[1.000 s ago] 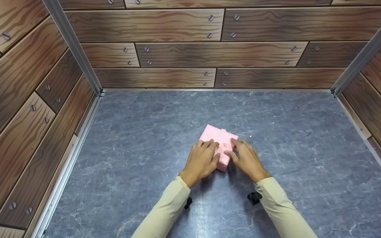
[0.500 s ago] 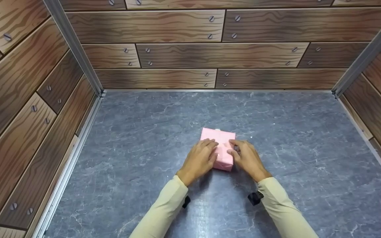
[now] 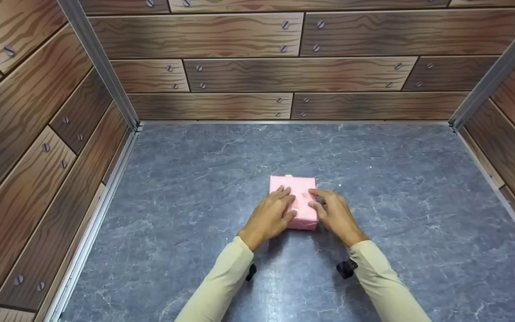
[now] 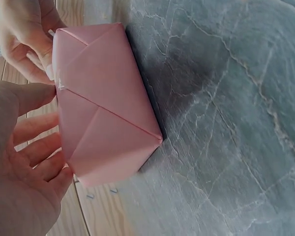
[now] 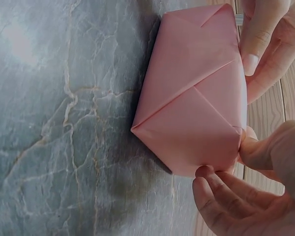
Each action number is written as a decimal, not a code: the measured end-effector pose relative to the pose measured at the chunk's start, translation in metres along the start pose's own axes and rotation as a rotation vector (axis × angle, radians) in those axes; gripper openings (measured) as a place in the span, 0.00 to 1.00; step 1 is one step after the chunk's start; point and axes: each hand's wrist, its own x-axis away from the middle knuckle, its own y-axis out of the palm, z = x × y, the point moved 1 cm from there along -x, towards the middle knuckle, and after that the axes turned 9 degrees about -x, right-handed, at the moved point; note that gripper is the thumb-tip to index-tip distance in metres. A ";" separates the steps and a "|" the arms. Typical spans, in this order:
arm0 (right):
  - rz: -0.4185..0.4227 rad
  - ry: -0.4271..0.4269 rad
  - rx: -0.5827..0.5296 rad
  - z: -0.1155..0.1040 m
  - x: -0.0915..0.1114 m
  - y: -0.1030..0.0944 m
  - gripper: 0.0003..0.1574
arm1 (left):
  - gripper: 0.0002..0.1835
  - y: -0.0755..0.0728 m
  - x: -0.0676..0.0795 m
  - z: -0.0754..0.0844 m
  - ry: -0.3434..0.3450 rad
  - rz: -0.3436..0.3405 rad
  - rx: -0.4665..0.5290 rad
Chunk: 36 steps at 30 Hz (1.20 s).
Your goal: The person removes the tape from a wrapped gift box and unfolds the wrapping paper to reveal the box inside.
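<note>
A box wrapped in pink paper (image 3: 300, 183) lies on the grey marbled surface, nearly square to me. Its near end shows diagonal paper folds (image 4: 98, 78). My left hand (image 3: 268, 214) rests on the left part of the top, fingers spread forward and thumb near the front edge. At the right edge, my right hand (image 3: 338, 217) holds the box, with its thumb on the upper edge and curled fingers (image 5: 226, 194) against the side. A small pale bit (image 3: 288, 175) shows at the box's far edge; what it is, I cannot tell.
Wood-patterned walls (image 3: 239, 74) enclose the surface at the back, left and right, with metal rails (image 3: 105, 201) along the edges. A tiny white speck (image 3: 339, 185) lies right of the box. Dark wrist cameras (image 3: 346, 269) hang under the sleeves.
The box has turned counterclockwise from a slanted position to nearly straight, its far left corner coming slightly nearer. Both hands have stayed at the box, shifting only a little.
</note>
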 end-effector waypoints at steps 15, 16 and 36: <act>0.070 0.045 0.143 -0.017 -0.011 0.008 0.16 | 0.23 0.001 -0.002 0.000 0.001 -0.024 -0.004; 0.088 0.046 0.155 -0.018 -0.011 0.010 0.16 | 0.23 0.002 -0.002 -0.001 0.002 -0.023 -0.004; 0.173 0.022 0.209 -0.015 -0.015 0.016 0.05 | 0.23 -0.001 -0.002 0.000 0.002 -0.042 0.002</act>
